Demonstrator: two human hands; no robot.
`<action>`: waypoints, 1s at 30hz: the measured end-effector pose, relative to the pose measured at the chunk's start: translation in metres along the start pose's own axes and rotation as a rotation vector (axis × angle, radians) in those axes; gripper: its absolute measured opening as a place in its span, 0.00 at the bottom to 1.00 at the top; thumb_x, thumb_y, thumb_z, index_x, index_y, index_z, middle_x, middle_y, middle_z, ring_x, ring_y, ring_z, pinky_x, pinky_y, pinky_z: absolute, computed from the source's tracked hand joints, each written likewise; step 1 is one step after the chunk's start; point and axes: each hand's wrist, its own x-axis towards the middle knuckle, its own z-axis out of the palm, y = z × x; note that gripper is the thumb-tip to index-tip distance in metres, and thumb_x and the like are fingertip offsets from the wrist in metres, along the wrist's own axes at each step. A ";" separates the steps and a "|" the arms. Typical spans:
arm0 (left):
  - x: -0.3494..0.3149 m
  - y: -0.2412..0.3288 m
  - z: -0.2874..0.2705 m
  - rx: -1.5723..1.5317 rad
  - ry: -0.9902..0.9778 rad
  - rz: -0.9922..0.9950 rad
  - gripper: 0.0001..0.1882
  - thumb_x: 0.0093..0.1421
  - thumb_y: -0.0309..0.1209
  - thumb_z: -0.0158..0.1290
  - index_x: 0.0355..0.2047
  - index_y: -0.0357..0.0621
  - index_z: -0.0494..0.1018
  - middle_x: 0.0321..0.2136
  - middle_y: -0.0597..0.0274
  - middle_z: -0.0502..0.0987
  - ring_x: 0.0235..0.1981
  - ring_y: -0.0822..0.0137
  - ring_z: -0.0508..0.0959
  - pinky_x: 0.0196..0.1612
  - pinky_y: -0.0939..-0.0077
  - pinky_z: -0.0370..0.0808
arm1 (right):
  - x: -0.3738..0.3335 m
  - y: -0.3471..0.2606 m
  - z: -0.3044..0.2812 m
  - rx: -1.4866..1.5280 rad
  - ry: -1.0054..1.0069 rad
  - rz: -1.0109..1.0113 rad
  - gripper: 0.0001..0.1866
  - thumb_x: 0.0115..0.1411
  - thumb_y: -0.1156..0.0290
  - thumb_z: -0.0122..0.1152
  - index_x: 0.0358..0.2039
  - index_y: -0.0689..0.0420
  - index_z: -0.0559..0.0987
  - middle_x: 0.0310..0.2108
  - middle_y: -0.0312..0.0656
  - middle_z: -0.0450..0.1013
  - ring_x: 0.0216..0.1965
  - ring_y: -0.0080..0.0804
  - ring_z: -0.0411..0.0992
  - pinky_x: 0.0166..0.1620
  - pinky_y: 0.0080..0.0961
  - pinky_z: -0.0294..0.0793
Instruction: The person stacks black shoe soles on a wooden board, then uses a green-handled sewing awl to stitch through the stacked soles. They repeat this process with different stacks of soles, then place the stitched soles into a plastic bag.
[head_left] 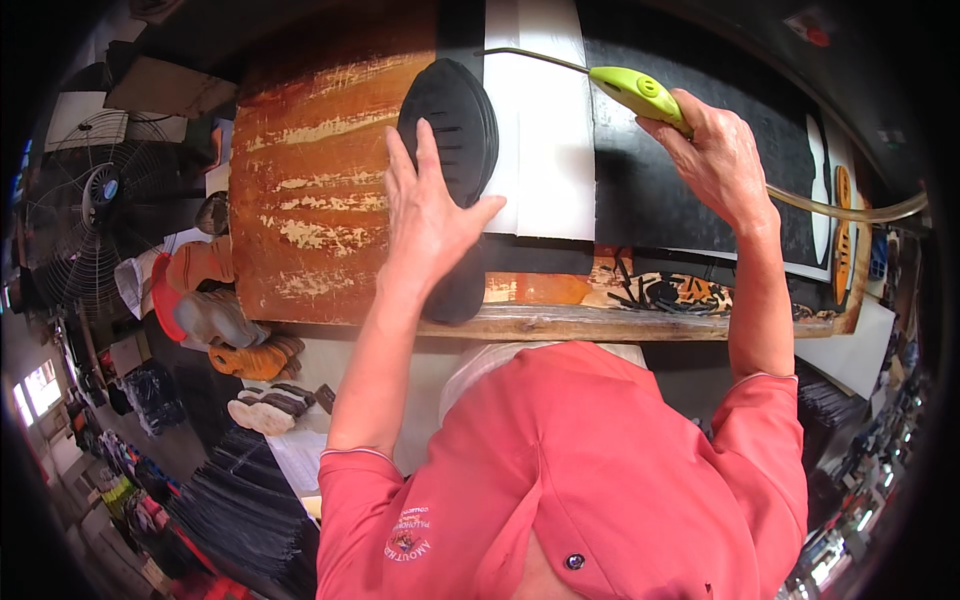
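My right hand (722, 158) is wrapped round a lime-green air blow gun (640, 95). Its long thin metal nozzle reaches left over a white sheet (550, 130), and a clear hose (850, 212) runs off to the right. With fingers spread, my left hand (428, 215) lies over a stack of black shoe soles (455, 130) with short slits in them. The heel end shows below my wrist. Whether the palm presses on the stack I cannot tell.
The worn brown tabletop (320, 190) has a wooden front edge (600, 323). Black sheets (690, 190) cover its right side. Black offcuts (665, 290) lie near that edge. Orange sole templates (842, 220) stand at the right; a fan (100, 185) and more soles (255, 355) are at the left.
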 end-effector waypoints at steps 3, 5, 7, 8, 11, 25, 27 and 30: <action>-0.016 0.005 -0.002 0.034 -0.005 -0.004 0.62 0.54 0.35 0.72 0.80 0.41 0.44 0.75 0.24 0.47 0.73 0.27 0.59 0.73 0.44 0.66 | -0.005 0.001 0.006 -0.002 -0.024 -0.019 0.14 0.69 0.60 0.69 0.39 0.60 0.80 0.22 0.53 0.73 0.23 0.54 0.72 0.30 0.42 0.71; -0.018 0.005 -0.004 -0.008 0.018 0.000 0.61 0.53 0.34 0.70 0.80 0.42 0.43 0.74 0.25 0.48 0.71 0.26 0.64 0.70 0.44 0.70 | -0.006 -0.001 0.013 -0.012 -0.026 -0.050 0.15 0.69 0.60 0.69 0.38 0.60 0.80 0.22 0.53 0.73 0.24 0.55 0.72 0.30 0.44 0.71; -0.017 0.007 -0.004 0.033 0.044 0.005 0.61 0.53 0.31 0.68 0.80 0.44 0.42 0.73 0.27 0.50 0.66 0.26 0.70 0.65 0.44 0.76 | -0.006 -0.002 0.018 -0.006 -0.010 -0.089 0.15 0.69 0.60 0.69 0.37 0.60 0.79 0.22 0.53 0.74 0.24 0.57 0.72 0.30 0.45 0.71; -0.015 0.008 -0.005 0.031 -0.004 -0.034 0.61 0.52 0.29 0.68 0.80 0.43 0.42 0.72 0.25 0.49 0.65 0.25 0.70 0.66 0.44 0.76 | -0.006 -0.002 0.020 -0.002 -0.018 -0.087 0.15 0.69 0.60 0.69 0.37 0.60 0.79 0.22 0.54 0.74 0.25 0.57 0.73 0.30 0.45 0.71; -0.007 0.012 -0.014 0.026 -0.093 -0.127 0.62 0.51 0.26 0.67 0.80 0.43 0.41 0.72 0.23 0.48 0.64 0.23 0.70 0.66 0.44 0.75 | -0.007 0.001 0.020 0.006 -0.026 -0.081 0.15 0.68 0.60 0.69 0.38 0.60 0.79 0.22 0.54 0.74 0.26 0.58 0.73 0.31 0.46 0.71; -0.022 0.006 -0.059 -0.477 -0.199 -0.332 0.58 0.47 0.27 0.62 0.79 0.35 0.50 0.72 0.37 0.60 0.72 0.45 0.66 0.76 0.59 0.62 | -0.018 0.015 0.012 0.027 0.012 -0.027 0.13 0.67 0.62 0.70 0.40 0.58 0.81 0.24 0.51 0.75 0.26 0.53 0.75 0.32 0.43 0.72; -0.033 0.014 -0.047 -0.331 -0.152 -0.222 0.58 0.48 0.28 0.63 0.79 0.36 0.50 0.71 0.36 0.57 0.71 0.42 0.66 0.74 0.57 0.64 | -0.018 0.015 0.009 0.052 0.026 -0.036 0.12 0.67 0.62 0.70 0.41 0.58 0.81 0.24 0.51 0.75 0.25 0.51 0.75 0.31 0.42 0.72; -0.051 0.023 -0.017 -0.173 -0.094 -0.145 0.55 0.52 0.30 0.66 0.79 0.46 0.53 0.70 0.33 0.55 0.72 0.38 0.62 0.73 0.49 0.66 | -0.017 0.012 0.007 0.065 0.023 -0.046 0.12 0.67 0.63 0.71 0.41 0.58 0.81 0.24 0.50 0.75 0.23 0.47 0.73 0.30 0.39 0.72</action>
